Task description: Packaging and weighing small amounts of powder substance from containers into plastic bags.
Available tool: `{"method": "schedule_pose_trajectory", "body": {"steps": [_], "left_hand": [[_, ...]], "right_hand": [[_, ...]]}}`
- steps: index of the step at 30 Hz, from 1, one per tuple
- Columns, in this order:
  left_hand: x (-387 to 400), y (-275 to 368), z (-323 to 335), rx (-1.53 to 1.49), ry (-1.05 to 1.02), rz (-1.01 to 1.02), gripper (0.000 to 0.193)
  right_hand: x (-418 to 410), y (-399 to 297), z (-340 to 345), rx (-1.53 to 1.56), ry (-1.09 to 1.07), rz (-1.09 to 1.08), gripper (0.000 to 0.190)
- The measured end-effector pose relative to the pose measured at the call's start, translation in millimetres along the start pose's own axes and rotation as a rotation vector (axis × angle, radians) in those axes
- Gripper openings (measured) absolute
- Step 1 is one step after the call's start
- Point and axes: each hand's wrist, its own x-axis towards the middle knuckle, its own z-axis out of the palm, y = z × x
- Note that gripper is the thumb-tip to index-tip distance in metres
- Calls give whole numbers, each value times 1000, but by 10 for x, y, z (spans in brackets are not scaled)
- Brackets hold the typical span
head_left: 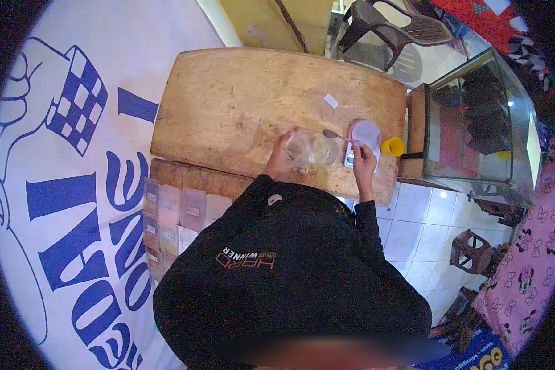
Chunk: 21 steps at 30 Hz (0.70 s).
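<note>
My left hand (281, 155) is closed around the side of a transparent container (312, 149), which looks tilted over the wooden table (240, 92). In the fingers of my right hand (364, 159) is the handle of a spoon (329, 134). The spoon's bowl looks dark and points left, just above the container's right end. What lies in the bowl is too small to tell. Under and beside my right hand stands a white digital kitchen scale (365, 131) with a lit display. A yellow cup (392, 147) is at the scale's right.
A small white rectangular piece (330, 101) lies behind the scale. Several labelled packets (169, 206) hang at the table's front left, beside a printed banner (74, 199). On the right is a glass display case (481, 125). A plastic chair (393, 32) stands beyond the table.
</note>
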Motion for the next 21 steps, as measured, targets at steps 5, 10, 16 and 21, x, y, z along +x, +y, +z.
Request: {"method": "schedule_pose_trajectory", "body": {"steps": [5,10,16,21], "left_hand": [[49,163,-69,114,-26,13,84],[36,447,-118,258,16,-7,83],[47,506,-137,292,-20,6,83],[47,377,-134,296,-21,38,83]], "right_hand": [[-70,467,-159,-537,21,-193,19],[-135,583,-161,-659,-78,-246,17],[-152,520,-112,-760,-146,-440,17],[-223,553,-65,-753,-122,-231,18]]}}
